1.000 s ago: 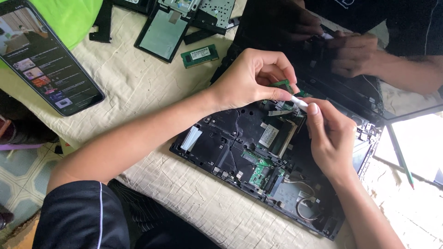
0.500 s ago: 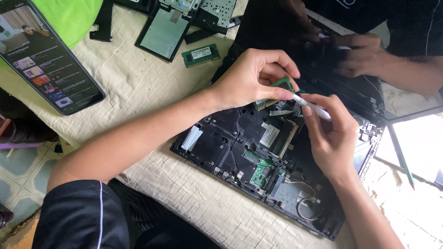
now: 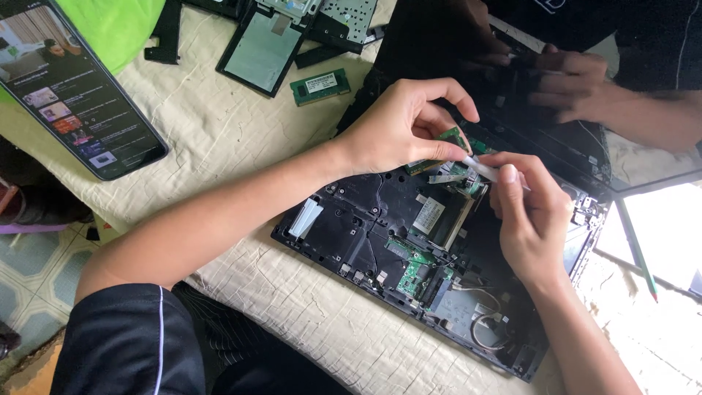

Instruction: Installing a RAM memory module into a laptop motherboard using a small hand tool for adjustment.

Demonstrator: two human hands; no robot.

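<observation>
Cream, wrinkled cloth [image 3: 219,139] covers the table, and right in the middle of it both hands are at work over an opened laptop base [image 3: 380,234]. Left hand [image 3: 398,128] comes in from the near-left edge, thumb and forefinger pinched together on a small green circuit card [image 3: 452,137], which sits tilted just above the far side of the base. Right hand [image 3: 530,216] is closed around a thin white stick-like tool [image 3: 484,168], its tip touching the area just beside that card. Below the hands, the base lies black and open, with a green board [image 3: 413,265] and loose white wires [image 3: 482,329] towards its near-right corner and a white strip [image 3: 306,217] on its left part. Further out, a green memory module [image 3: 319,86] rests on the cloth near the far edge, beside a flat dark-framed panel [image 3: 262,50]. Over at the far-left corner a phone [image 3: 77,88] lies with its screen lit. Across the table, another person's hand [image 3: 578,84] rests on a dark part at the far-right side, well apart from the working hands.
</observation>
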